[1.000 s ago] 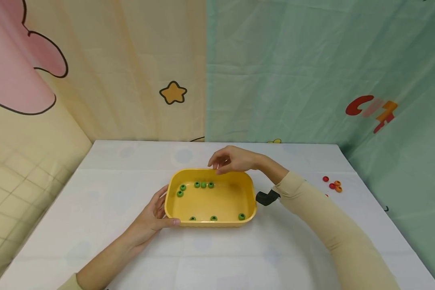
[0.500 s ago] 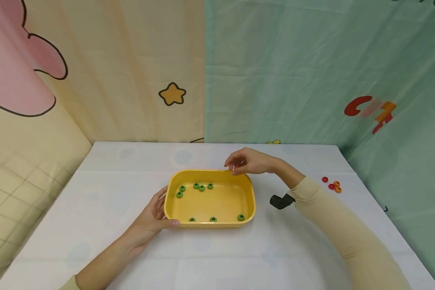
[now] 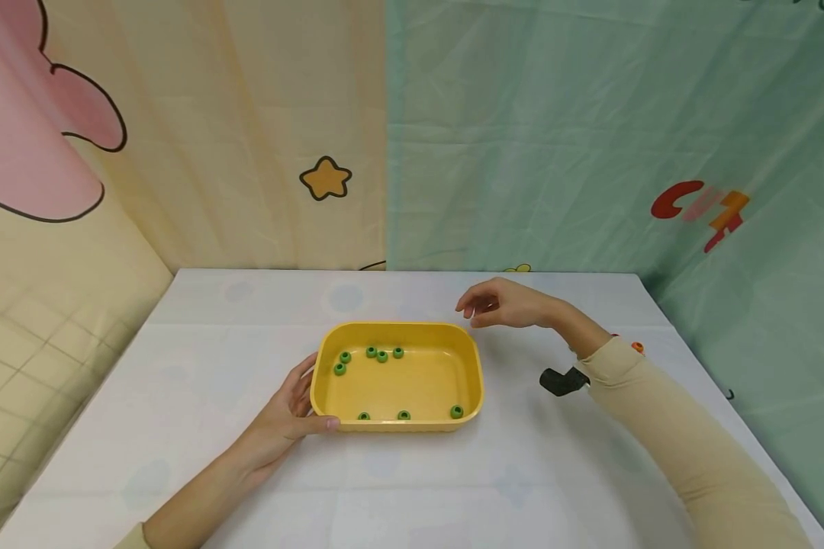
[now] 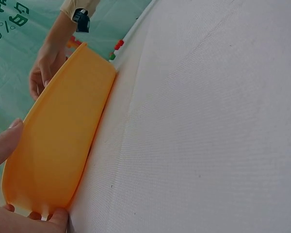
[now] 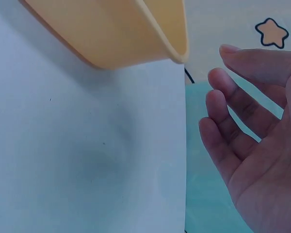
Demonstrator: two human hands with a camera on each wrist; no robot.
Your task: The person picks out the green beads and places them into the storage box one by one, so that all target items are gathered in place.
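Observation:
A yellow rectangular plastic tub (image 3: 397,389) stands on the table, with several green beads (image 3: 381,356) scattered on its floor. My left hand (image 3: 288,415) grips the tub at its left end, thumb over the near rim and fingers round the side wall. In the left wrist view, the thumb (image 4: 7,141) lies at the tub's rim and fingertips show under its end. Past the tub's far right corner hovers my right hand (image 3: 504,303), fingers loosely bent. The right wrist view shows this hand (image 5: 262,136) with nothing in it, beside the tub's corner (image 5: 177,53).
Beyond the right sleeve (image 3: 659,419), an orange bead (image 3: 637,347) peeks out at the table's right side. Red beads (image 4: 119,44) and a green one (image 4: 111,56) show past the tub in the left wrist view. A black wrist device (image 3: 563,381) juts from the right cuff.
My right hand has moved right, from over the tub's far rim to past its corner. The right sleeve now covers most of the red and orange beads. My left hand stays on the tub.

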